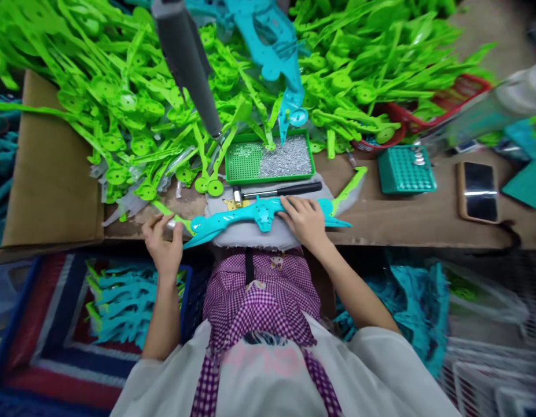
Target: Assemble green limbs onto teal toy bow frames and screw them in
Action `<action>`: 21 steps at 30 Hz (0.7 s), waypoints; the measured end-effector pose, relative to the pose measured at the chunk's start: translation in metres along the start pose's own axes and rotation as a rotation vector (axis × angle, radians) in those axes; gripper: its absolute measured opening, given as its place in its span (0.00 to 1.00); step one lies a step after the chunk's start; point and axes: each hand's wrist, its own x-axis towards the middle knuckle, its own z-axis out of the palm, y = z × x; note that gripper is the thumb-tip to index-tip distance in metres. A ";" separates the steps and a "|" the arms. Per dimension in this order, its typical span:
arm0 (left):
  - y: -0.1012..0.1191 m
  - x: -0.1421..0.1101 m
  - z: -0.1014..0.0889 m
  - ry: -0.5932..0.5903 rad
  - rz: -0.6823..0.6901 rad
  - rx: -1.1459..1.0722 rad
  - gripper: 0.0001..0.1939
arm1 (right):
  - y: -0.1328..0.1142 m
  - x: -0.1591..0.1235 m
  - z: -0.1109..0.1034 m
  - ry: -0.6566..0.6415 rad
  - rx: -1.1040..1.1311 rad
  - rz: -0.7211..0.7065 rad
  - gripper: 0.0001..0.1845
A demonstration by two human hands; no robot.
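Observation:
A long turquoise plastic piece [224,219], shaped like a toy bow's body, lies across a grey cloth pad [250,237] at the bench's front edge. My right hand [305,223] is closed over its right half. At its left end, my left hand [162,240] has thumb and fingers around the bagged part of a lime green plastic arm [184,222]. A second green arm [349,188], partly in clear film, sticks out from the right end. Just behind the piece lies a hammer [289,190] with a black handle. A green tray [233,180] of small silvery rivets stands beyond it.
Heaped green arms [124,98] cover the bench's back. A grey tool [187,63] and turquoise parts [272,46] hang or rise over them. A cardboard box [55,168] borders the left; a teal basket [407,174] and phone [478,191] lie right. Below left, a crate holds turquoise pieces [127,301].

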 end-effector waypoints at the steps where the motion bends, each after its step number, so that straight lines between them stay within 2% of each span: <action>1: 0.011 -0.001 0.004 0.010 0.012 -0.037 0.13 | -0.003 0.003 0.000 -0.012 0.007 -0.003 0.23; 4: 0.053 0.008 0.022 -0.108 0.119 -0.188 0.12 | -0.011 0.010 -0.001 -0.048 0.029 0.004 0.23; 7: 0.102 0.034 0.049 -0.315 0.272 -0.312 0.12 | -0.014 0.014 -0.004 -0.085 0.036 0.027 0.23; 10: 0.148 0.062 0.081 -0.462 0.387 -0.402 0.12 | -0.017 0.017 -0.008 -0.131 0.038 0.032 0.25; 13: 0.175 0.071 0.106 -0.545 0.422 -0.488 0.11 | -0.019 0.014 -0.013 -0.134 0.041 0.025 0.24; 15: 0.174 0.063 0.115 -0.630 0.467 -0.490 0.12 | -0.014 0.007 -0.019 -0.082 0.053 0.011 0.23; 17: 0.159 0.047 0.120 -0.717 0.547 -0.399 0.14 | 0.002 -0.001 -0.029 0.002 0.078 0.033 0.22; 21: 0.121 0.021 0.124 -0.770 0.646 -0.201 0.18 | 0.069 -0.003 -0.054 0.167 0.094 0.271 0.21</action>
